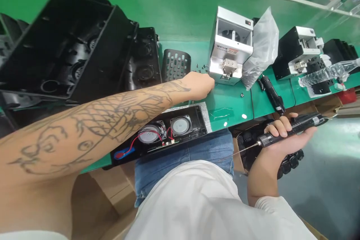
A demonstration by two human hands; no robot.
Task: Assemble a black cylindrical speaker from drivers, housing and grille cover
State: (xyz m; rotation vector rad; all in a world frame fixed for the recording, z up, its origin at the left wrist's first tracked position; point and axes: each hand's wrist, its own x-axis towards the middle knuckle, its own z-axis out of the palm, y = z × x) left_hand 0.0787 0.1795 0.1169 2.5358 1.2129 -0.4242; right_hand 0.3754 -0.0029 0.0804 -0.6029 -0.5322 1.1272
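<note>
My right hand (284,133) is wrapped around a black electric screwdriver (295,127), held off the table's front edge with its long thin bit pointing left. My left hand (201,85) reaches across the table beside the front of a silver screw feeder (230,48). Its fingers are curled together, and whatever they may pinch is hidden. Several small dark screws (201,68) lie just behind it. Under my left forearm, at the table's edge, rests an open black speaker housing (194,118) with two round drivers (180,125), red wires and a blue battery (125,153).
Large black housings (95,52) stack up at the left, near a perforated black cover (176,63). A clear plastic bag (261,48) leans by the feeder. Farther right are another screwdriver (271,92), a second feeder (298,52) and a plastic bottle (327,74).
</note>
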